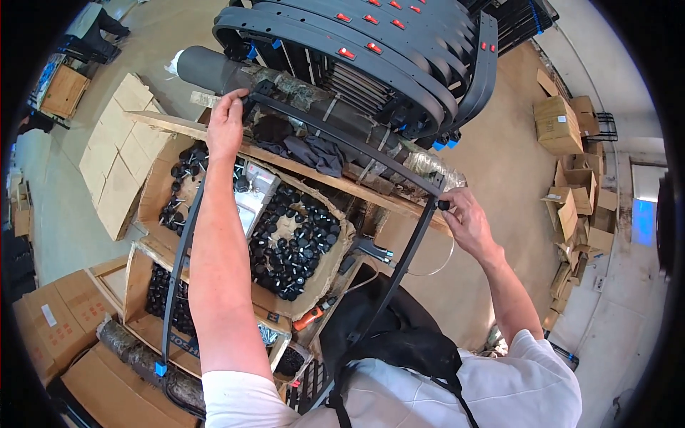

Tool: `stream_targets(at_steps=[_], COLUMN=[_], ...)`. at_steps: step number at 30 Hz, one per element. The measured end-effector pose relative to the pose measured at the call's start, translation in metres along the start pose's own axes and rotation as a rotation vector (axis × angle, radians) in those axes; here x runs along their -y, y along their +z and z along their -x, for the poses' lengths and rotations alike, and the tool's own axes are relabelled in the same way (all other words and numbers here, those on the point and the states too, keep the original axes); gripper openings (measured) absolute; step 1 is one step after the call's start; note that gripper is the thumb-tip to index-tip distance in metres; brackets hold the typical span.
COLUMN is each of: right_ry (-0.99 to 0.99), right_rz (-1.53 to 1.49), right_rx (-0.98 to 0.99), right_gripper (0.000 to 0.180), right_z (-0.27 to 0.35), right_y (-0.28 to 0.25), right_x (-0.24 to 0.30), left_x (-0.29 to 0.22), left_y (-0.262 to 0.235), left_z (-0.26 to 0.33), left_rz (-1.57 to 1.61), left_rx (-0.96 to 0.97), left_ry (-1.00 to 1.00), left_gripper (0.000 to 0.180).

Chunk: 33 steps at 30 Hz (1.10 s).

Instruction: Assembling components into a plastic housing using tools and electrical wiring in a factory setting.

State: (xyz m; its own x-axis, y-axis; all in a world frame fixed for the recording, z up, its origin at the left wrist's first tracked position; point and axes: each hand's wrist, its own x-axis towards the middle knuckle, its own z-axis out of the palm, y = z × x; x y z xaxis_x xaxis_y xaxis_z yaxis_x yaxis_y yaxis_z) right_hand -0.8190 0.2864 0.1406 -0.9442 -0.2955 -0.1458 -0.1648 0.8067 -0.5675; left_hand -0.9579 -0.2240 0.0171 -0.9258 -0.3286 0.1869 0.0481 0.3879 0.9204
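Observation:
A dark metal tube frame (349, 143) lies across in front of me, its crossbar running from upper left to right and its two legs coming back toward me. My left hand (227, 125) grips its left corner, fingers closed by a black fitting (264, 88). At the right corner, my right hand (467, 221) pinches a small black round-headed foot (444, 205) against or close beside the tube; whether a screw has entered it is hidden. Under the frame, a cardboard box (341, 246) holds many similar black feet with metal stems. A blue cap (160, 369) sits low on the left leg.
Stacked dark curved frames (399, 53) with red clips stand at the far side. A dark cloth (314, 153) rests near a wrapped roller (214, 68). An orange-handled tool (310, 315) lies beside the boxes. Cardboard cartons (560, 125) line the right wall.

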Motion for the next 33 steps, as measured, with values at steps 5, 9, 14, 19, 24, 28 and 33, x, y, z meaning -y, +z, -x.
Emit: stream_targets(at_steps=[5,9,14,19,24,28,33], right_ry=[-0.036,0.057,0.116,0.171,0.138,0.212,0.224], right_rz=[0.08,0.135,0.328,0.426,0.459,0.498,0.787], right_rx=[-0.003,0.077,0.07,0.089,0.114,0.267,0.333], right_gripper=[0.03,0.03,0.037,0.04,0.037,0.043,0.05], right_z=[0.004,-0.001,-0.007,-0.018,-0.022,-0.017,-0.028], right_y=[-0.001,0.0,0.002,0.002,0.004,-0.005,-0.008], right_x=[-0.002,0.011,0.009,0.01,0.011,0.02,0.028], left_x=[-0.021,-0.003,-0.013,-0.02,-0.004,-0.005,0.002], left_y=[0.011,0.002,0.006,0.007,0.005,0.008,0.005], left_z=[0.008,0.007,0.007,0.006,0.002,0.003,0.006], left_rz=[-0.167,0.033,-0.038,-0.077,0.088,-0.094,0.036], left_rx=[0.004,-0.031,0.006,0.005,-0.039,-0.026,-0.08], left_ry=[-0.019,-0.032,-0.124,-0.111,-0.099,-0.085,-0.011], left_gripper=[0.028,0.03,0.031,0.029,0.031,0.031,0.032])
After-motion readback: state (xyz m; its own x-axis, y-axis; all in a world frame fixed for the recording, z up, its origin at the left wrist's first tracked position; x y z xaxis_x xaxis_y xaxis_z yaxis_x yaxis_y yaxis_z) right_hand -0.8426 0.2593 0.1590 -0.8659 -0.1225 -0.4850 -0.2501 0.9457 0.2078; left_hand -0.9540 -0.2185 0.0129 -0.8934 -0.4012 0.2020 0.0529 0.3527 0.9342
